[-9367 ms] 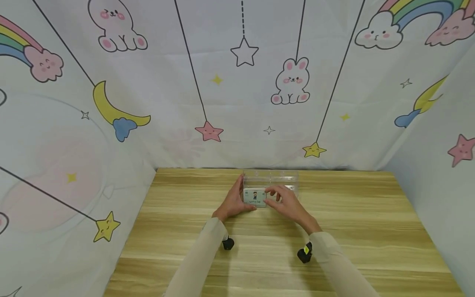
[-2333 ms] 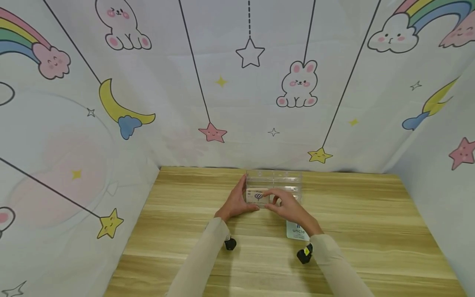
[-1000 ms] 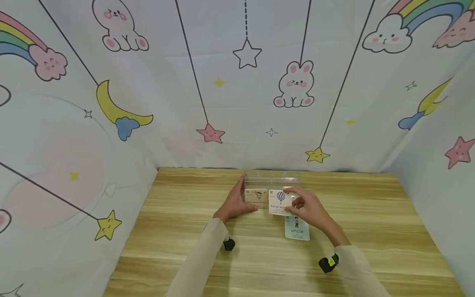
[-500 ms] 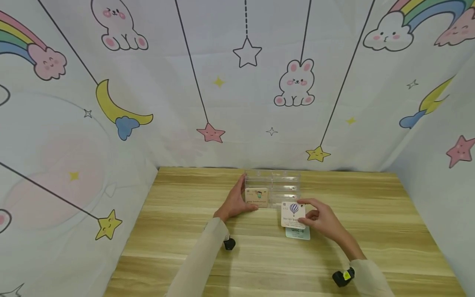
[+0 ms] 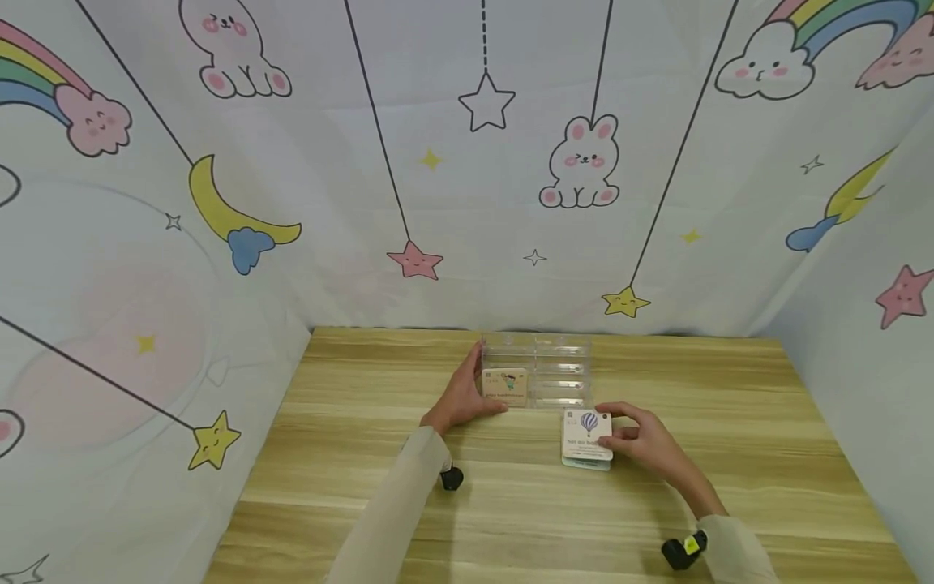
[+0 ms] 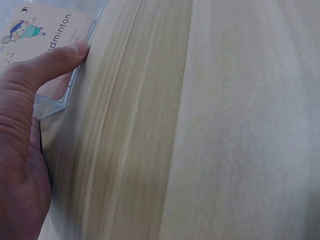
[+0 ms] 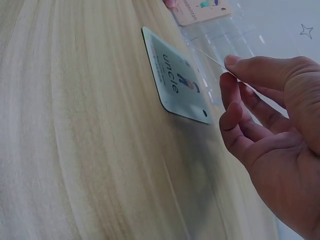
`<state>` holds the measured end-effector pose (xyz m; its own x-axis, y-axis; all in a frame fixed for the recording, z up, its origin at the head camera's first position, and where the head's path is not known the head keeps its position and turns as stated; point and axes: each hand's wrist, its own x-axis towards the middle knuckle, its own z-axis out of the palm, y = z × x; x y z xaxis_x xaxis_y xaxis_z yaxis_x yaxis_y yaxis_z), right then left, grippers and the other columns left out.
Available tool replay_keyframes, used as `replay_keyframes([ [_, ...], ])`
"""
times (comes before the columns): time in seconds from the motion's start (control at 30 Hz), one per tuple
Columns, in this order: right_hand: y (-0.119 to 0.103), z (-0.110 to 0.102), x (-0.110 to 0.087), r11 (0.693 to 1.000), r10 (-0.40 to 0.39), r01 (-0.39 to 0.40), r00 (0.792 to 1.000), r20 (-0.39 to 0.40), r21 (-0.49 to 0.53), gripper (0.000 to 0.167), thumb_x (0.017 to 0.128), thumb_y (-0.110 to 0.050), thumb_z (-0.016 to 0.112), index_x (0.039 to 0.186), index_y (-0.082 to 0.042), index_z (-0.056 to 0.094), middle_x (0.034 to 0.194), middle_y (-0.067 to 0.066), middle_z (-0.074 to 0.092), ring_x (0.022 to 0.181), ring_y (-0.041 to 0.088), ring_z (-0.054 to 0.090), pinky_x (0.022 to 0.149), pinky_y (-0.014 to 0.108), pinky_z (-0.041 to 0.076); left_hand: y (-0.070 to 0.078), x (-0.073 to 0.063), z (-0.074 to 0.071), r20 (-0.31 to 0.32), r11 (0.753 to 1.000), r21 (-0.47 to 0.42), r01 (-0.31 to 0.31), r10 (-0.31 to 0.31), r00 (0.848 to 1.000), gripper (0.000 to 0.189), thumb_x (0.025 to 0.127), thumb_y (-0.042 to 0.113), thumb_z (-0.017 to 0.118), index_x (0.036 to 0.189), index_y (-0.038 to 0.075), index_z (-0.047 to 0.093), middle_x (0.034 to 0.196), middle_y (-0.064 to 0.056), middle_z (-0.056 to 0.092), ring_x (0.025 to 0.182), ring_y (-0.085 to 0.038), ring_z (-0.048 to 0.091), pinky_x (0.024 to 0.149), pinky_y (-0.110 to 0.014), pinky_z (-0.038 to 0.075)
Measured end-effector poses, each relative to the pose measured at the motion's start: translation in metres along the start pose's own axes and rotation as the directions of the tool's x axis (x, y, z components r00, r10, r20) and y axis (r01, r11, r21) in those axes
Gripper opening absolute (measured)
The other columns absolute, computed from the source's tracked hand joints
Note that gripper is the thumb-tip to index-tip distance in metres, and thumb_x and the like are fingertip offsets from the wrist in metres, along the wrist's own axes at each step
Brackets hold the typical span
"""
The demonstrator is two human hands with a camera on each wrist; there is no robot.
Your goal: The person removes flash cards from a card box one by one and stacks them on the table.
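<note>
My right hand (image 5: 642, 442) pinches a white hot air balloon flash card (image 5: 584, 430) between thumb and fingers. In the head view that card overlaps most of the pale green "uncle" card; in the right wrist view it is edge-on above the "uncle" card (image 7: 175, 82), which lies on the table. My left hand (image 5: 464, 396) grips the left side of a clear plastic card holder (image 5: 562, 393), its thumb (image 6: 60, 60) across the front edge. In the holder's left front compartment a peach "badminton" card (image 5: 505, 386) faces up, showing a child with a racket.
The holder's right half shows several clear ridges and no cards. It stands near the back edge of the wood-grain table (image 5: 365, 357), before a white cartoon-printed cloth (image 5: 481, 186). Similar cloth hangs at both sides.
The "uncle" card went from the holder to the table. My right hand then took out the hot air balloon card, uncovering "badminton", and carried it right and nearer. My left hand stayed.
</note>
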<state>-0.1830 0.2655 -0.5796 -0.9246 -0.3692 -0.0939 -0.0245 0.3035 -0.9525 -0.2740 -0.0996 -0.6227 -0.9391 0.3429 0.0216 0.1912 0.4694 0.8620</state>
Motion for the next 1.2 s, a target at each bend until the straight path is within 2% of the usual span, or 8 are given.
replay_keyframes([
  [0.37,0.009,0.0,0.001,0.999,0.04,-0.039,0.999,0.02,-0.028,0.054,0.093,-0.008,0.078,0.141,0.005,0.056,0.14,0.03,0.051,0.074,0.017,0.064,0.065,0.024,0.056,0.0,0.002,0.0,0.002,1.0,0.01,0.013,-0.013,1.0,0.136,0.072,0.025,0.099,0.168,0.016,0.004,0.172,-0.009,0.018,0.153,-0.022,0.029,0.122,-0.029,0.029],
  [0.57,0.011,0.0,0.003,0.998,0.049,-0.048,0.998,0.026,-0.047,0.054,0.093,-0.009,0.078,0.141,0.003,0.057,0.14,0.028,0.052,0.062,0.011,0.053,0.058,0.021,0.048,0.0,0.002,0.0,0.002,1.0,0.015,0.025,-0.025,1.0,0.136,0.072,0.025,0.099,0.168,0.017,0.003,0.171,-0.008,0.018,0.153,-0.021,0.029,0.121,-0.027,0.029],
  [0.73,0.015,0.0,0.004,0.997,0.027,-0.024,0.999,0.032,-0.076,0.051,0.094,-0.009,0.077,0.14,0.004,0.058,0.129,0.024,0.057,0.059,0.008,0.049,0.054,0.021,0.043,-0.001,0.002,0.0,0.001,1.0,0.007,0.016,-0.016,1.0,0.135,0.072,0.025,0.098,0.168,0.016,0.003,0.171,-0.009,0.018,0.153,-0.022,0.028,0.122,-0.028,0.028],
  [0.87,0.016,0.002,0.003,0.993,0.007,-0.004,0.999,0.031,-0.115,0.05,0.094,-0.007,0.077,0.139,0.004,0.058,0.099,0.016,0.063,0.059,0.007,0.048,0.052,0.02,0.04,-0.001,0.002,0.0,0.0,1.0,0.007,0.012,-0.012,1.0,0.136,0.072,0.026,0.098,0.168,0.015,0.002,0.172,-0.009,0.018,0.154,-0.022,0.028,0.122,-0.028,0.028],
  [1.0,0.015,0.004,0.004,0.984,-0.018,0.018,1.0,0.003,-0.178,0.049,0.093,-0.007,0.078,0.137,0.003,0.061,0.079,0.005,0.058,0.056,0.006,0.045,0.051,0.02,0.038,-0.001,0.002,0.001,-0.002,1.0,0.008,0.006,-0.006,1.0,0.137,0.072,0.026,0.099,0.168,0.015,0.002,0.172,-0.009,0.018,0.154,-0.022,0.028,0.122,-0.029,0.028],
  [1.2,0.016,0.007,0.004,0.95,-0.106,0.093,0.994,-0.027,-0.299,0.045,0.09,-0.005,0.081,0.132,0.0,0.066,0.093,0.007,0.059,0.065,0.009,0.048,0.055,0.023,0.041,-0.001,0.001,0.001,-0.011,1.0,0.004,-0.012,0.012,1.0,0.137,0.071,0.025,0.099,0.168,0.013,0.004,0.171,-0.012,0.019,0.154,-0.026,0.028,0.123,-0.034,0.029],
])
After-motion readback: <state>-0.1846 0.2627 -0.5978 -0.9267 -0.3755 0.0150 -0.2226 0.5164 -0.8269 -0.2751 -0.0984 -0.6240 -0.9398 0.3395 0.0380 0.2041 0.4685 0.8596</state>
